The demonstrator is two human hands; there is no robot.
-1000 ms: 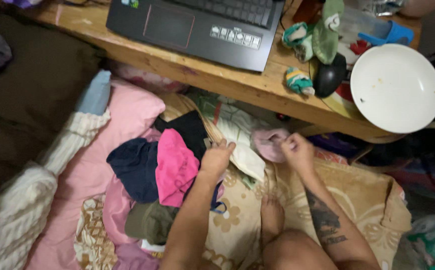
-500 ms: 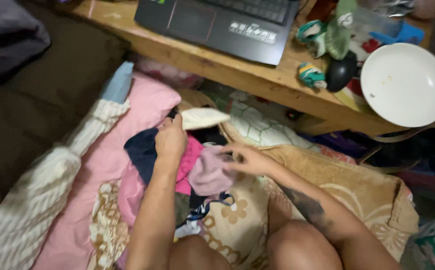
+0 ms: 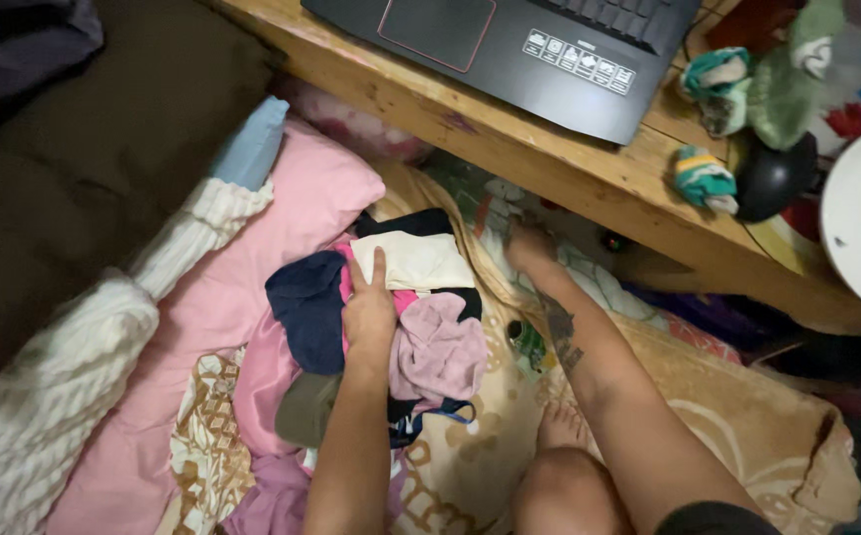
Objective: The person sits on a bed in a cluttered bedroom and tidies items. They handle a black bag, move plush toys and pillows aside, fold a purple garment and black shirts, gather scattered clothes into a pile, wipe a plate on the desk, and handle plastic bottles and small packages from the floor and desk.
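Right hand (image 3: 529,246) has left the mauve garment (image 3: 440,349) and now reaches under the table edge (image 3: 549,178), fingers' state indiscernible. Left hand (image 3: 369,309) lies flat on the pile, fingers extended, touching the cream garment (image 3: 420,260).

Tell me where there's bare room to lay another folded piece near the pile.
Free: the pink pillow left of the clothes pile, and the tan blanket right of the right arm. Crowded: the pile under the left hand, and the gap below the wooden table where the right hand reaches.
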